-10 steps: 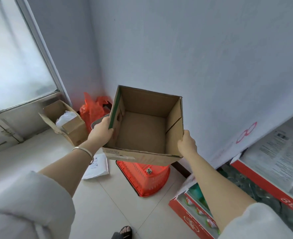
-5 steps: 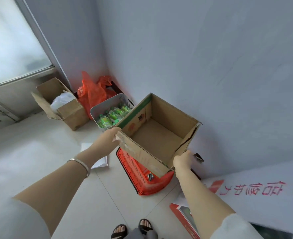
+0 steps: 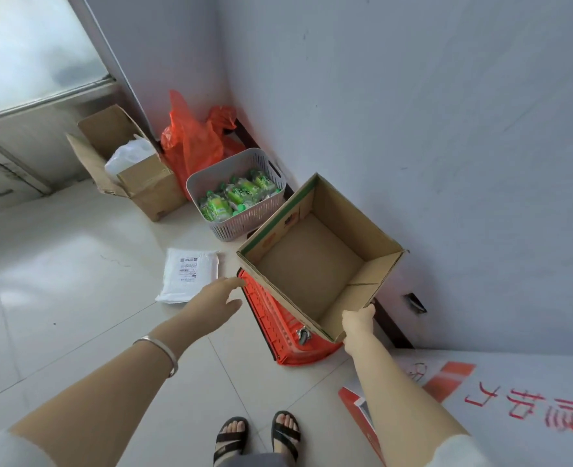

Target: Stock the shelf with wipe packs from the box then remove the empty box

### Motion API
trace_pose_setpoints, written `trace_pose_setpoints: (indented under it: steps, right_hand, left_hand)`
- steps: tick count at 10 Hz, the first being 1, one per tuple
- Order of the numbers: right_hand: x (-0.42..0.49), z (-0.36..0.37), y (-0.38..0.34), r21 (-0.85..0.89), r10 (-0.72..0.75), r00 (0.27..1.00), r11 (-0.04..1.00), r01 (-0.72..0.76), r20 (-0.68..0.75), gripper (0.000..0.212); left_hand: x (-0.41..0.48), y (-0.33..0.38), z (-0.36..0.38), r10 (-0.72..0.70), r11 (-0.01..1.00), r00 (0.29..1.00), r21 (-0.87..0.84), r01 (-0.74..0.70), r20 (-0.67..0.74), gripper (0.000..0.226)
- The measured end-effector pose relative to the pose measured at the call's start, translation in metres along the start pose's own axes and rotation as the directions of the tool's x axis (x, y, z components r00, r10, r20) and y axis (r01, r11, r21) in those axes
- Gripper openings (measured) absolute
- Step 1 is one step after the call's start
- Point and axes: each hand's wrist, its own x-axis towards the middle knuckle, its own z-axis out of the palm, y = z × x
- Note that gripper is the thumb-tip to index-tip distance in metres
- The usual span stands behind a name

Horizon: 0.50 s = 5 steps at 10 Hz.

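Right hand [image 3: 357, 323] grips empty box [image 3: 308, 264] corner over red basket [image 3: 278, 328].

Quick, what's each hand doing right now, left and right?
Left hand: open, fingers spread, holding nothing, beside the empty brown cardboard box.
Right hand: closed on the box's near corner.

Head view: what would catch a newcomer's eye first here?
The empty cardboard box, open side up, sits centre frame over a red plastic crate by the wall, with the right hand gripping its near corner and the left hand open beside it. Behind, a grey basket holds green packs, next to an orange bag in the corner.
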Motion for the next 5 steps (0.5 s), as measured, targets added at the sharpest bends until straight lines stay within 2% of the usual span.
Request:
trace_pose_setpoints:
  steps: [1, 3, 4, 5]
  right_hand:
    - [-0.014, -0.007, -0.007, -0.04, -0.055, 0.998, 0.998, 0.055, 0.002, 0.07]
    - [-0.071, -0.024, -0.038, -0.141, -0.248, 0.966, 0.956, 0.256, 0.068, 0.056]
    - [-0.11, -0.033, -0.064, -0.161, -0.385, 0.917, 0.903, 0.398, 0.106, 0.048]
    - [-0.15, -0.044, -0.083, -0.109, -0.515, 0.847, 0.842, 0.529, 0.13, 0.044]
  left_hand:
    - [0.0, 0.016, -0.009, 0.039, 0.999, 0.999, 0.02, -0.04, 0.008, 0.038]
    - [-0.014, 0.059, -0.056, 0.149, 0.988, 0.989, 0.044, -0.148, -0.019, 0.037]
    - [-0.028, 0.082, -0.09, 0.205, 0.978, 0.976, 0.048, -0.202, -0.066, 0.036]
    - [-0.049, 0.1, -0.121, 0.251, 0.968, 0.96, 0.025, -0.25, -0.124, 0.031]
